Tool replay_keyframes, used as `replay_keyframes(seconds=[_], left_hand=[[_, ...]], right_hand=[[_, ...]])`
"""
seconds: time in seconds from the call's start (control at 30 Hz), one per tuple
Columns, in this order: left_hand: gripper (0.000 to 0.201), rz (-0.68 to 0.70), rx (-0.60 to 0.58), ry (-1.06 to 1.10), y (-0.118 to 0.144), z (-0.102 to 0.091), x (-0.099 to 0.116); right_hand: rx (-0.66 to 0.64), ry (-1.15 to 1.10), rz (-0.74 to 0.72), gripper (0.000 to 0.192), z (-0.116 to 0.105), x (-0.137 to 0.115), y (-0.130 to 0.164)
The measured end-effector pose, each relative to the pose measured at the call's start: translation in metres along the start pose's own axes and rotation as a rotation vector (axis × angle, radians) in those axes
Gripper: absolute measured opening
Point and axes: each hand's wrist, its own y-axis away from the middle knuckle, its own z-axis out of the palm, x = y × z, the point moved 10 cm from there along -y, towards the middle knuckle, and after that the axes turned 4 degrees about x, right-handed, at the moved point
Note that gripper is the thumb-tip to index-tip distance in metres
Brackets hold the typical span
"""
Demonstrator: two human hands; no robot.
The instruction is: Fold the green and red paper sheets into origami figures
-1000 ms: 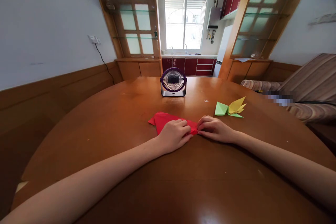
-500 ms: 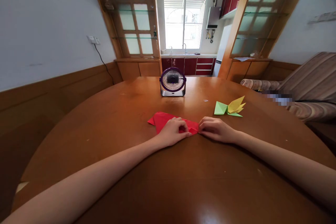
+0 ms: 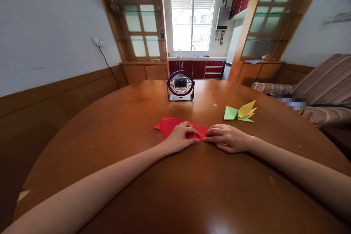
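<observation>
A folded sheet of red paper (image 3: 170, 125) lies on the wooden table, its pointed left end in view and part of it covered by my hands. My left hand (image 3: 181, 136) rests over its near edge, thumb and fingers closing on the paper. At the paper's right end, my right hand (image 3: 227, 137) pinches the edge between curled fingers and thumb. The fingertips of both hands are close together. Beyond my right hand lies a green and yellow folded-paper piece (image 3: 239, 112), touched by neither hand.
A small purple fan (image 3: 180, 85) stands upright on the round table (image 3: 175, 190), beyond the red paper. A striped armchair (image 3: 323, 84) is off to the right. Wooden cabinets and a kitchen window are in the background.
My right hand has shifted slightly left and nearer to me along the paper's right end, its fingers lying flatter. My left hand has moved little, its fingers a bit more lowered.
</observation>
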Motion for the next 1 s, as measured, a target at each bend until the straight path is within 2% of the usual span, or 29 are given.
replay_keyframes(seconds=[0.23,0.47,0.63,0.77,1.0], left_hand=[[0.026,0.008,0.011,-0.012,0.000,-0.001,-0.004],[0.030,-0.015,-0.036,0.052,-0.003,-0.001,-0.012],[0.040,-0.012,-0.117,0.151,-0.001,-0.002,-0.010],[0.032,0.023,-0.176,0.103,0.005,-0.003,-0.001],[0.025,0.099,-0.155,-0.019,0.010,0.001,0.002]], right_hand=[[-0.084,0.083,0.003,0.048,0.005,-0.003,-0.004],[-0.125,0.161,-0.037,0.039,0.006,-0.006,-0.006],[-0.074,0.129,-0.074,0.037,0.001,-0.005,0.000],[-0.018,0.061,-0.077,0.034,-0.005,-0.005,0.002],[0.043,-0.062,-0.016,0.033,-0.012,0.001,0.001]])
